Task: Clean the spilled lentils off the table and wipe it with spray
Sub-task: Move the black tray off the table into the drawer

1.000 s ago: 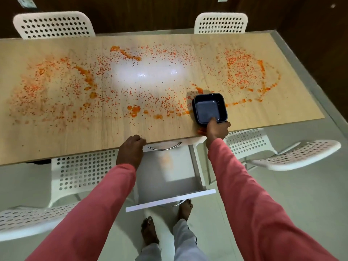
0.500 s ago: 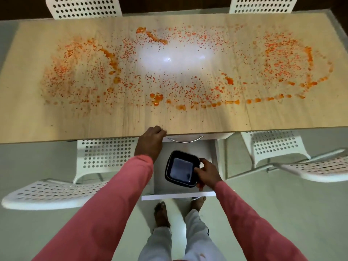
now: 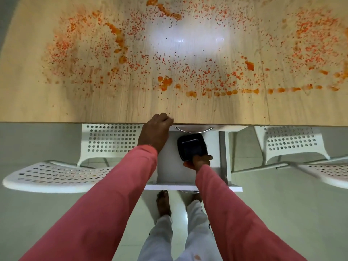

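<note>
Table (image 3: 56,110): light wood-grain top, fills the upper half of the view; a bright glare patch sits at centre
Lentils (image 3: 190,72): orange grains and wetter orange blobs scattered over most of the top, in a loose ring on the left, a band along the near middle, a dense patch at far right; a line of blobs runs toward the right edge
Near strip of table: mostly bare, only a few stray grains
Drawer (image 3: 169,166): white, pulled out from under the table's near edge, open toward the person; curved metal handle of a second drawer front shows just under the table edge
Tray (image 3: 190,146): small, black, square with rounded corners, looks empty; sits over the open drawer's back right part, below table level; contact with the drawer floor cannot be told
Right hand (image 3: 199,162): fingers curled onto the tray's near rim, gripping it, thumb on top
Left hand (image 3: 156,132): knuckles up, fingers curled over the table's near edge just left of the drawer; holds no loose object
Sleeves: both pink, long
Chairs: white perforated chair (image 3: 56,176) at left, another (image 3: 290,142) at right, both tucked partly under the table
Floor: pale, glossy; bare feet and light trousers visible below the drawer
</note>
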